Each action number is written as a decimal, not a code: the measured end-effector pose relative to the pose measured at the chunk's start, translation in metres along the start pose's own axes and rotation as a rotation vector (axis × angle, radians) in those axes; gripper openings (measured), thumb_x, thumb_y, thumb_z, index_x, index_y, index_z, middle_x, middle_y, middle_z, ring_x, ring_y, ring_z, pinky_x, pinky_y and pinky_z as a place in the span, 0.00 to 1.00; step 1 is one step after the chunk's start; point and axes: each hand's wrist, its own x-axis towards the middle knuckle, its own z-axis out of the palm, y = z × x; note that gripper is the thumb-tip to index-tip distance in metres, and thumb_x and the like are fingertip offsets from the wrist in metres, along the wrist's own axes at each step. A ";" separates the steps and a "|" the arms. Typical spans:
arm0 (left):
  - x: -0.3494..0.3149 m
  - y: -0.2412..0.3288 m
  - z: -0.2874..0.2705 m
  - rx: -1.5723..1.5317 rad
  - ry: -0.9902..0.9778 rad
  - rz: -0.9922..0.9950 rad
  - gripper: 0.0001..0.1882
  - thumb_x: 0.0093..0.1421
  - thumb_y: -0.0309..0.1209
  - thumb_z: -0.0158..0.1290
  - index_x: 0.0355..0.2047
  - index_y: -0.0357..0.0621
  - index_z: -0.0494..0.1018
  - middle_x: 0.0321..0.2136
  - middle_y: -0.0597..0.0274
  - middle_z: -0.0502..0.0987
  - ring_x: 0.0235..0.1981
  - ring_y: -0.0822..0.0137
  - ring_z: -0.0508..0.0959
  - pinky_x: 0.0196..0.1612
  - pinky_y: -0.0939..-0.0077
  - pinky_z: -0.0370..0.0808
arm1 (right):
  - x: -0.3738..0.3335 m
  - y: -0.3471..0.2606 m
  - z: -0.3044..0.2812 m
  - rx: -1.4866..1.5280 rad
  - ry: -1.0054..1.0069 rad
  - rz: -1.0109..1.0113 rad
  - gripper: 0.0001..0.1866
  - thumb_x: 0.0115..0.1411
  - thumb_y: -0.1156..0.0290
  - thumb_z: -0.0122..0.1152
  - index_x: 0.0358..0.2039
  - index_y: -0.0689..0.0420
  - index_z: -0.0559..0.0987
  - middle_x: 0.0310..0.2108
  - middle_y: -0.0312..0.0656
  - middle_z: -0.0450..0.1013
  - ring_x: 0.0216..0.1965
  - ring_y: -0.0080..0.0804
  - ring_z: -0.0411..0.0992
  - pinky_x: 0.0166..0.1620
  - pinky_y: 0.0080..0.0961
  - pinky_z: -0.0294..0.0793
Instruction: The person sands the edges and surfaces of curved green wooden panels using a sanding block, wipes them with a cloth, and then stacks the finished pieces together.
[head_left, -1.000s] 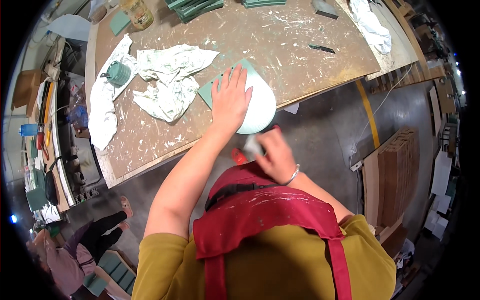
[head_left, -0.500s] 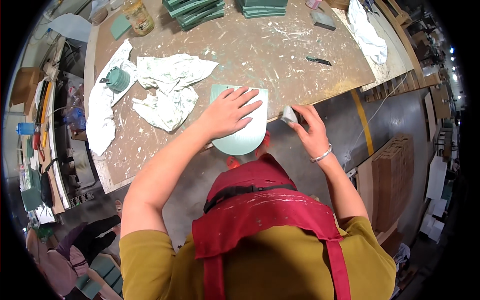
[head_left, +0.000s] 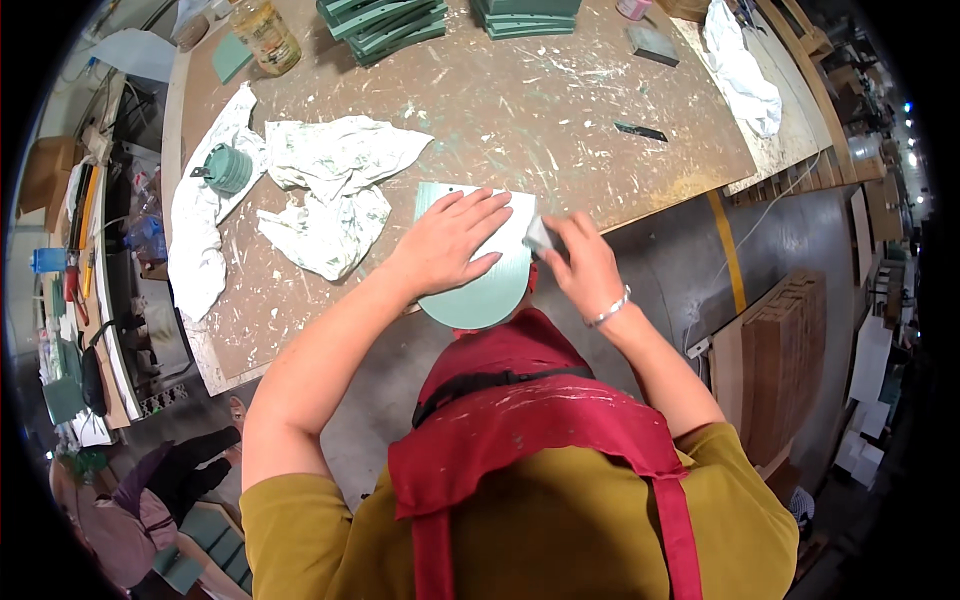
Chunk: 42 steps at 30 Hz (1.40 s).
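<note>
A pale green panel (head_left: 478, 298) with one rounded end lies on the worktable, its curved end jutting over the front edge. My left hand (head_left: 450, 238) rests flat on the panel, fingers stretched out and slightly apart. In my right hand (head_left: 585, 268), pinched between thumb and fingers, is a folded grey piece of sandpaper (head_left: 538, 236). The sandpaper meets the panel's right edge. Part of the panel's surface is hidden under my left hand.
The scuffed table (head_left: 530, 110) holds a crumpled white rag (head_left: 335, 200), a green round container (head_left: 228, 170) on another cloth, a jar (head_left: 265, 40), green stacked pieces (head_left: 385, 30), a grey block (head_left: 653, 46) and a dark knife-like tool (head_left: 640, 132). A person (head_left: 110, 520) is at lower left.
My right hand has moved left with the sandpaper, from beyond the table edge to the panel's right edge. The panel and left hand sit slightly lower in view.
</note>
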 end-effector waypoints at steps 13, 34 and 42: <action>0.003 0.002 0.001 -0.028 0.044 0.028 0.31 0.59 0.40 0.55 0.61 0.44 0.66 0.64 0.57 0.65 0.64 0.55 0.65 0.65 0.55 0.61 | -0.028 -0.016 0.004 0.045 0.036 0.043 0.20 0.54 0.76 0.64 0.48 0.60 0.75 0.41 0.50 0.69 0.43 0.53 0.71 0.44 0.39 0.72; -0.018 0.031 0.023 0.044 0.119 -0.250 0.22 0.58 0.42 0.54 0.52 0.49 0.74 0.54 0.56 0.71 0.58 0.58 0.68 0.58 0.59 0.66 | 0.196 -0.133 0.089 0.362 -0.341 -0.345 0.20 0.58 0.65 0.65 0.48 0.60 0.75 0.41 0.46 0.75 0.40 0.37 0.74 0.44 0.31 0.73; -0.051 0.067 0.009 -0.040 0.204 -0.404 0.26 0.57 0.42 0.58 0.54 0.44 0.71 0.61 0.56 0.66 0.62 0.58 0.65 0.60 0.62 0.63 | 0.308 -0.195 0.207 0.292 -0.403 -0.322 0.17 0.58 0.64 0.64 0.44 0.60 0.75 0.43 0.50 0.75 0.42 0.45 0.74 0.46 0.36 0.73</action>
